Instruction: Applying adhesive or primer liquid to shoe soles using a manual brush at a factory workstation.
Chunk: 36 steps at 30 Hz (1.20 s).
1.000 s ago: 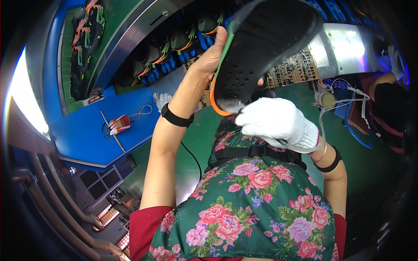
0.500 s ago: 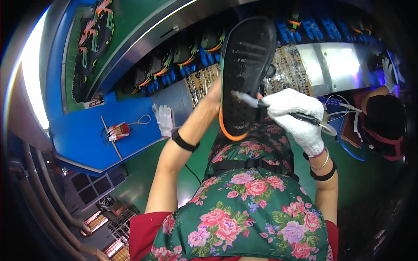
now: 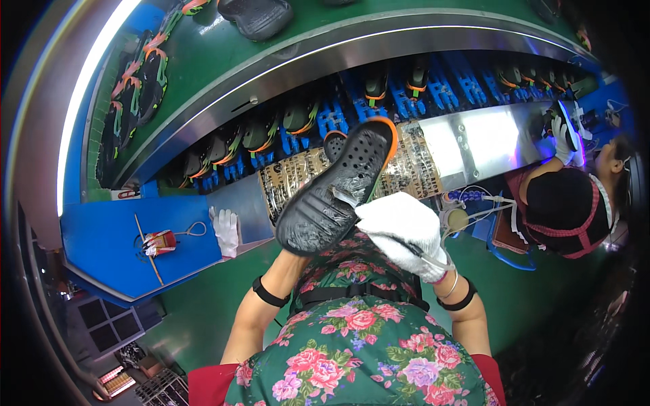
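My bare left hand holds a black shoe sole from beneath, its fingers hidden behind it. The sole lies tilted, its perforated end with an orange rim up and to the right, its ridged, wet-looking end near my wrist. My right hand, in a white knit glove, is closed around a brush with a dark handle and a tube at its back. The bristles touch the middle of the sole. Behind the sole shows a small black perforated piece with an orange edge; whether I hold it I cannot tell.
Blue racks carry several black-and-orange shoes beyond a ledge covered with taped cardboard. On the left, a blue table bears a red-and-white container and a white glove. A co-worker works at the right.
The sole has swung round: its orange-rimmed end, formerly toward me, now points away. Both hands have come lower and leftward, and the brush has moved with them. My view has shifted, showing more of the upper shelf.
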### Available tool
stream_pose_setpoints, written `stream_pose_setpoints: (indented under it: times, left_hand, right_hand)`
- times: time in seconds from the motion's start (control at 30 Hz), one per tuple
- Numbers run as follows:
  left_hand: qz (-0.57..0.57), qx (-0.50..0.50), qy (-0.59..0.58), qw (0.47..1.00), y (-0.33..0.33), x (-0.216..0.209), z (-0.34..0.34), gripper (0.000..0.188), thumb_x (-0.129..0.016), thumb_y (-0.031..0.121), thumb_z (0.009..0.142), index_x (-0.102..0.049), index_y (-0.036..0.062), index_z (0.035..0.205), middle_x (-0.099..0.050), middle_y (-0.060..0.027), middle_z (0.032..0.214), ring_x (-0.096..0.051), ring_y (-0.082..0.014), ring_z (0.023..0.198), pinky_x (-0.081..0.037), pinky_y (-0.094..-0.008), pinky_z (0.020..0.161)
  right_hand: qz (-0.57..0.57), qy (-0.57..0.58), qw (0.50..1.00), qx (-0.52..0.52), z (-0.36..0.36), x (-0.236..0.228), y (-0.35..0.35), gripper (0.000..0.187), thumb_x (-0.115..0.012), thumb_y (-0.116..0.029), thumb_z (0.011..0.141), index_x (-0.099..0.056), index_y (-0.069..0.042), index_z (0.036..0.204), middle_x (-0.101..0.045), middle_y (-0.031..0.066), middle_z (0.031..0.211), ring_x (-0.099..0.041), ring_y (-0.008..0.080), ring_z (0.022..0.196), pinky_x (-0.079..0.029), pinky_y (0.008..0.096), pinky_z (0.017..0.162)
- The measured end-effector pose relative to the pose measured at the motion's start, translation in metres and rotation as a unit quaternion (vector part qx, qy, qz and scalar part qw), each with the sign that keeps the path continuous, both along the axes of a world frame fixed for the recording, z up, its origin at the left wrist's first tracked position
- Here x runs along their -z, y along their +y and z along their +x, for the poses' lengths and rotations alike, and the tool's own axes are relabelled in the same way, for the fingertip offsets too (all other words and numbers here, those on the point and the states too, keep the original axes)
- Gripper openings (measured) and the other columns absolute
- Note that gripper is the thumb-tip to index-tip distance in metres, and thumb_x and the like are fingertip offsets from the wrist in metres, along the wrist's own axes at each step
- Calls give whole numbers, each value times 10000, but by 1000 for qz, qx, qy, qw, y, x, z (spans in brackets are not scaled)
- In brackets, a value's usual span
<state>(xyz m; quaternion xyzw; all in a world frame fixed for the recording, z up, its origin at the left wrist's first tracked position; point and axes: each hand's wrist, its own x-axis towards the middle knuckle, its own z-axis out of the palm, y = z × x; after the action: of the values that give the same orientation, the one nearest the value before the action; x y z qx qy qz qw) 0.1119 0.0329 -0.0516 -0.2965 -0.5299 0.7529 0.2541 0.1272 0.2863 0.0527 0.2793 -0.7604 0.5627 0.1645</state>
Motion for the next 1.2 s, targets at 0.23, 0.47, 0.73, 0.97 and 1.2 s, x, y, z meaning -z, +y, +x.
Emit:
stream_pose_setpoints:
  times: [0.23, 0.47, 0.73, 0.97, 1.2]
  left_hand:
    - [-495, 75, 441, 745, 36, -32, -9, 1095, -675, 620, 813, -245, 23, 1624, -305, -247, 1647, -466, -437, 1413, -413, -584, 1162]
    - [-514, 131, 409, 743, 68, -59, -3, 1038, -559, 776, 883, -285, 109, 1629, -343, -196, 1646, -420, -392, 1466, -342, -597, 1204]
    - [-396, 57, 440, 804, 64, -20, 15, 780, -563, 597, 980, -429, 90, 1557, -525, -184, 1525, -531, -363, 1386, -396, -562, 1191]
    - [-481, 116, 412, 765, 58, -12, 16, 762, -519, 627, 995, -458, 92, 1535, -564, -172, 1488, -575, -346, 1341, -413, -539, 1181]
    - [-443, 84, 452, 770, 59, -15, 6, 843, -463, 693, 988, -418, 71, 1555, -505, -194, 1536, -524, -369, 1387, -385, -548, 1197]
  right_hand:
    - [2, 22, 997, 79, 0, -18, -1, 269, -813, 14, 743, -795, -80, 994, -782, 112, 1040, -747, 275, 921, -594, 367, 803]
    - [68, 76, 990, 99, -16, -45, 2, 294, -787, 18, 767, -797, -62, 1049, -774, 131, 1092, -735, 311, 1023, -571, 405, 906]
    - [114, 72, 987, 84, -20, -27, 3, 437, -701, -59, 882, -697, -70, 1319, -689, 130, 1338, -661, 314, 1224, -517, 409, 1037]
    - [41, 34, 995, 87, -13, -35, 0, 319, -742, -67, 839, -789, -114, 1151, -765, 98, 1156, -736, 285, 1036, -553, 406, 929]
    - [90, 60, 990, 96, -8, -22, -8, 368, -748, -58, 845, -758, -80, 1213, -742, 126, 1215, -716, 312, 1089, -517, 425, 1020]
